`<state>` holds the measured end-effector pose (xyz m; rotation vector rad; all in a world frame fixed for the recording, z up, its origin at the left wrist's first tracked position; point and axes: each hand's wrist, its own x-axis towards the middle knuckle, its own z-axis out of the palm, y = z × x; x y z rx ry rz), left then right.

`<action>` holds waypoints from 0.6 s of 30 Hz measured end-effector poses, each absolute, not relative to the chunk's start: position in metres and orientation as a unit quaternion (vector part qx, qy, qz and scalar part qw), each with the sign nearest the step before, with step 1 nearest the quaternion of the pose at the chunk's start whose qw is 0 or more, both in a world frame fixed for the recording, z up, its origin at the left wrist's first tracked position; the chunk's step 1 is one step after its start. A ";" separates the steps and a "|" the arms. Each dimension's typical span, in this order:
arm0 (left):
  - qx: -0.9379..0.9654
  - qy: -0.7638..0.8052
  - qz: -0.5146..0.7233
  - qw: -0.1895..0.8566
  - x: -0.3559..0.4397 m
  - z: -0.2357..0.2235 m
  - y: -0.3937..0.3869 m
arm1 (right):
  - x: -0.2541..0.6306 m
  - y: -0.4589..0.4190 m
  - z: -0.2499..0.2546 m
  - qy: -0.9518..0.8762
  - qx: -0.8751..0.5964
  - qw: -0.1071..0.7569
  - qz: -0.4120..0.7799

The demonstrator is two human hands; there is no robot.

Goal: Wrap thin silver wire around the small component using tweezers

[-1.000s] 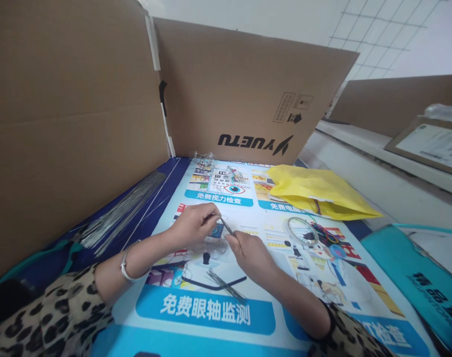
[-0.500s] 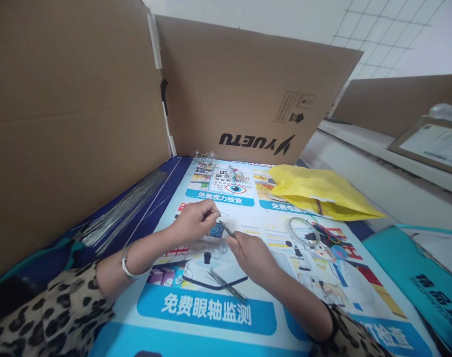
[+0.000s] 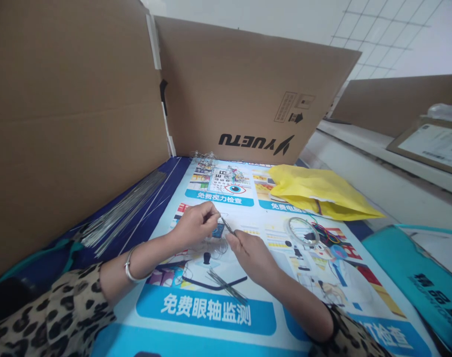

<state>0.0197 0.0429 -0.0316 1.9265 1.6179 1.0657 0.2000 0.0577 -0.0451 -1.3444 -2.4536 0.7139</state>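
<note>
My left hand [image 3: 199, 222] is closed in a pinch on a thin wire [image 3: 221, 215], which shows only as a fine line at the fingertips. My right hand [image 3: 250, 252] is wrapped round a slim metal tool with a narrow tip [image 3: 226, 225]; its handle is hidden in the palm, so I cannot tell whether it is tweezers or pliers. The tool's tip meets the wire just right of my left fingertips. Under the hands lie loose loops of fine wire [image 3: 220, 248]. Closer to me, a small bunch of short straight wires [image 3: 228, 286] rests on the printed sheet [image 3: 207, 339].
Long straight wires [image 3: 124, 210] lie at the left beside a cardboard wall [image 3: 70, 109]. Tangled wire pieces [image 3: 205, 157] sit at the back. To the right are a wire coil [image 3: 303, 231], coloured cords [image 3: 328, 235], a yellow pouch [image 3: 318, 191] and a teal bag [image 3: 408, 277].
The tool's tip has risen slightly and shifted left to the wire at my left fingertips. My left hand has barely moved.
</note>
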 end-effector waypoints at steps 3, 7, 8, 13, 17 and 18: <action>0.681 0.581 0.392 0.213 0.021 -0.035 0.042 | 0.200 0.057 -0.045 -0.843 -0.463 0.124 0.244; 0.668 0.575 0.412 0.231 0.021 -0.035 0.041 | 0.200 0.057 -0.045 -0.844 -0.459 0.127 0.246; 0.666 0.575 0.414 0.232 0.021 -0.034 0.041 | 0.200 0.057 -0.045 -0.844 -0.459 0.128 0.246; 0.663 0.574 0.413 0.244 0.022 -0.034 0.041 | 0.200 0.059 -0.044 -0.844 -0.462 0.123 0.243; 0.656 0.568 0.421 0.263 0.023 -0.038 0.042 | 0.199 0.059 -0.045 -0.844 -0.463 0.119 0.242; 0.654 0.566 0.424 0.268 0.023 -0.039 0.042 | 0.199 0.059 -0.046 -0.845 -0.462 0.118 0.243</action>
